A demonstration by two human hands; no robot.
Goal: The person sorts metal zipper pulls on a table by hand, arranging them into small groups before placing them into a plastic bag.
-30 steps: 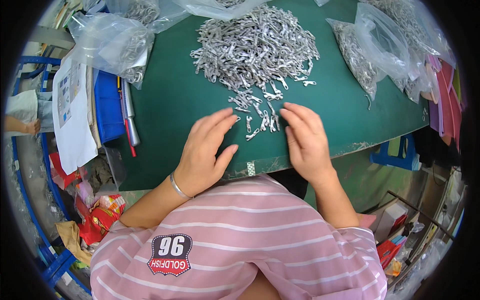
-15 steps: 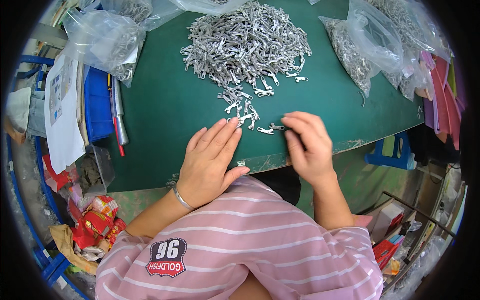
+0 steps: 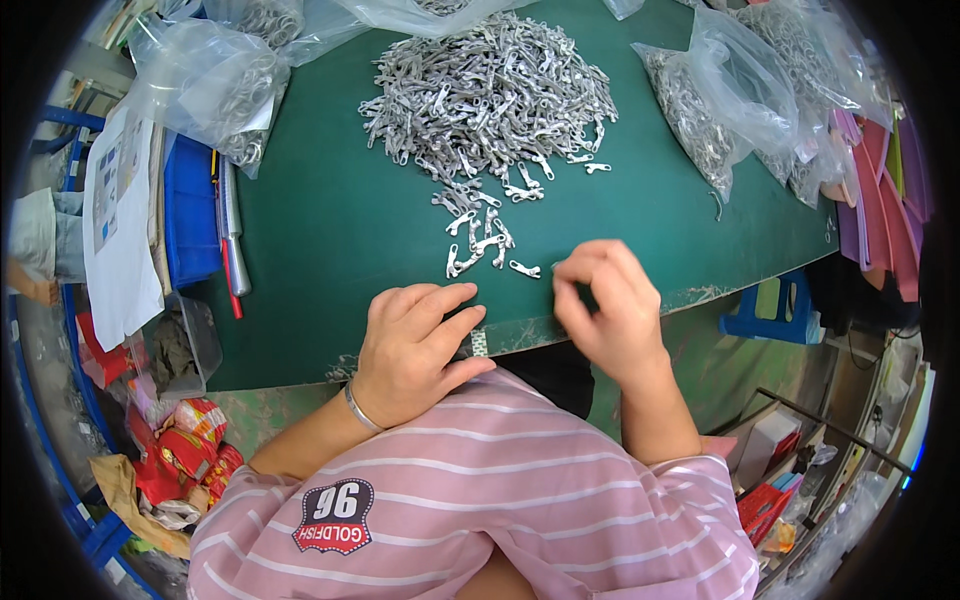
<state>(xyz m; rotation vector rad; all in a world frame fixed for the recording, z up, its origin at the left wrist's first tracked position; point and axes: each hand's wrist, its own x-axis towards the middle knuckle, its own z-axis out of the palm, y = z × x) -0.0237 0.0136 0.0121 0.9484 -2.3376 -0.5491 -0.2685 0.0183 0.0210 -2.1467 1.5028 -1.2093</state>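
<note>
Small silvery metal pieces (image 3: 490,95), shaped like zipper pulls with a hole at one end, lie in a big heap on the green table (image 3: 330,230). Several loose pieces (image 3: 485,235) trail from it toward me, and a single piece (image 3: 524,269) lies nearest my hands. My left hand (image 3: 412,338) rests at the table's front edge, fingers slightly curled and apart, thumb stretched out. Beside its fingers, a pale metallic strip (image 3: 479,343) shows at the edge. My right hand (image 3: 610,305) is pinched closed, apparently on a small metal piece, mostly hidden by the fingers.
Clear plastic bags of metal parts stand at back left (image 3: 225,85) and right (image 3: 695,110). Along the left are a blue tray (image 3: 190,215), a red pen (image 3: 232,285) and a paper sheet (image 3: 120,230). A blue stool (image 3: 775,315) stands beyond the right edge.
My left hand has drawn back from the loose pieces toward the table edge and curled its fingers. The dark piece beside my right hand no longer shows on the table; that hand has closed to a pinch.
</note>
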